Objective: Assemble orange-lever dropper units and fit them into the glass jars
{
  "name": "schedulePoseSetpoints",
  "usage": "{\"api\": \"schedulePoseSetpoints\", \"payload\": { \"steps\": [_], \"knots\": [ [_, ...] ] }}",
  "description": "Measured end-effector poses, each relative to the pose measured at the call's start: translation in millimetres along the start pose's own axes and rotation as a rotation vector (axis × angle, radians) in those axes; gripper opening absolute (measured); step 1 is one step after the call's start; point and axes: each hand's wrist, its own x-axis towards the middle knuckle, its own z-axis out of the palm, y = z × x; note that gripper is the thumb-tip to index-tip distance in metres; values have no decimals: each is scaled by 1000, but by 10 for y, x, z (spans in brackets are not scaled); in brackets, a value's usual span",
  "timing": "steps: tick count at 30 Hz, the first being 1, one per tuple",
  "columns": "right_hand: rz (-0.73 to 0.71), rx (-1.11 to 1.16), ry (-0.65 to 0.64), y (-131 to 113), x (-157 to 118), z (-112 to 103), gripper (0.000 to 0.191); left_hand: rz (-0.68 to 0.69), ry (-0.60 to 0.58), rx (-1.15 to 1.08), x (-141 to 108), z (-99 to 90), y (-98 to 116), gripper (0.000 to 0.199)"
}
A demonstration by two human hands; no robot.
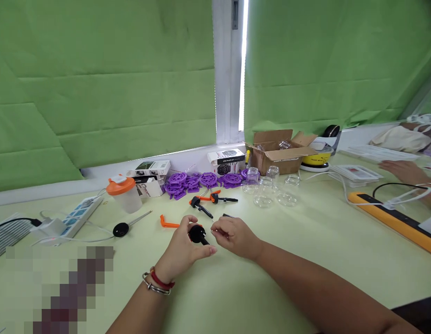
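My left hand is wrapped round a black round part with a short black stem pointing down to the right. Just right of it, my right hand is closed in a pinch; a tiny thing shows at its fingertips, too small to name. An orange angled piece lies behind my left hand. Beyond the hands are two black and orange clamp-like parts, one nearer and another behind it. Part of a thin black item shows behind my right hand.
Purple plastic wheels, clear glass jars and a cardboard box stand along the back. To the left are an orange-lidded cup, a black disc with a rod and a power strip. Another person's hand rests at right.
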Motion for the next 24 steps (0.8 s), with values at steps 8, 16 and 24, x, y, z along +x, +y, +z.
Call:
{"api": "schedulePoseSetpoints", "payload": {
  "steps": [8,16,24],
  "knots": [
    [-301,-233,-36,-37,-13,71,27,10,-92,-48,-14,-13,12,66],
    [-347,-273,-87,-27,-1,12,27,12,-125,-17,-21,-27,39,65],
    [-406,-253,-82,34,-15,-8,26,15,-136,-45,5,-18,-2,63]
  ]
}}
